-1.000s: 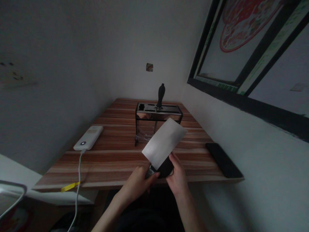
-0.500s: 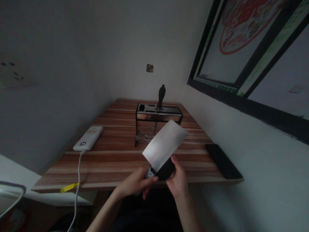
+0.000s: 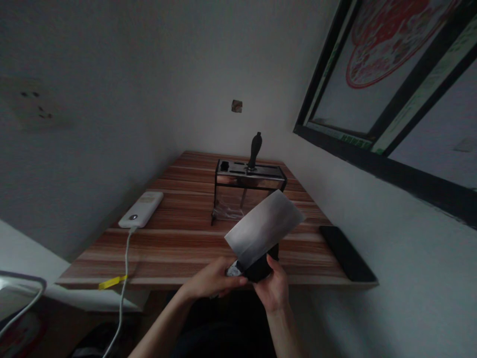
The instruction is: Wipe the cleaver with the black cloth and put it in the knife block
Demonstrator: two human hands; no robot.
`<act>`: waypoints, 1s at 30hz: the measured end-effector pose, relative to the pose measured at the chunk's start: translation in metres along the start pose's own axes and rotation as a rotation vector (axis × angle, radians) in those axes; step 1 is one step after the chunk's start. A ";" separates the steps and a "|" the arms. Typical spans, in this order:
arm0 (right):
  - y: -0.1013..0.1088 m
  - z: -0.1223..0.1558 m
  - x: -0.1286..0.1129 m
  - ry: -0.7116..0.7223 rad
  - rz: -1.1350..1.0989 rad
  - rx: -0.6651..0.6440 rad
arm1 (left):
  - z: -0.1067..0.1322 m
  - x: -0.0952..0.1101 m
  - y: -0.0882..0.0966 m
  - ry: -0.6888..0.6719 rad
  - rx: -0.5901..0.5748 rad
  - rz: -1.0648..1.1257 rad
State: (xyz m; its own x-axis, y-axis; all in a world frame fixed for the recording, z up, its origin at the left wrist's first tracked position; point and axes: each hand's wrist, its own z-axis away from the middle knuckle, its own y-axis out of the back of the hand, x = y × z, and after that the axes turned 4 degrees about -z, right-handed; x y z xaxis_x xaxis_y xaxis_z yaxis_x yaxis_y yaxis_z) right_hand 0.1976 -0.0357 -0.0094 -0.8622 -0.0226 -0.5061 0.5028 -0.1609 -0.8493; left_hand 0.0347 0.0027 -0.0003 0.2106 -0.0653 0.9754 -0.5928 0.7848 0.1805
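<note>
Cleaver: a broad steel cleaver [image 3: 265, 227] was held up over the near edge of the table [image 3: 179, 238], blade flat toward the viewer and slanting up to the right.
Left hand: the left hand [image 3: 212, 281] was closed around the lower end of the cleaver, fingers curled at the bolster.
Right hand: the right hand [image 3: 275, 288] gripped a dark object [image 3: 261, 266] pressed against the blade's lower edge; what it was, I could not tell in the dim light.
Knife rack: a metal knife rack [image 3: 249, 186] stood farther back on the table, one black handle [image 3: 255, 147] sticking upright from it.
Left side: a white power bank [image 3: 140, 210] lay there, its cable [image 3: 124, 268] trailing off the front edge.
Right side: a black phone [image 3: 346, 253] lay flat near the wall.
</note>
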 end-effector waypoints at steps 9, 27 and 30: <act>0.002 0.005 -0.040 0.579 0.206 0.208 | 0.003 -0.008 0.000 -0.014 0.115 -0.011; -0.032 0.008 0.009 0.784 1.694 -0.715 | 0.001 -0.010 -0.006 0.042 0.224 -0.122; -0.036 0.009 0.009 0.762 1.697 -0.726 | 0.001 -0.012 -0.007 0.091 0.262 -0.119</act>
State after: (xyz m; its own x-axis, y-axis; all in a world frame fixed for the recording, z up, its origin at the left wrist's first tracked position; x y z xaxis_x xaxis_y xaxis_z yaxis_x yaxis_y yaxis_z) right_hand 0.1708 -0.0387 0.0179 0.5344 0.6860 -0.4938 0.7243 -0.0705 0.6859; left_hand 0.0359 -0.0028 -0.0137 0.3524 -0.0822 0.9323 -0.7378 0.5885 0.3307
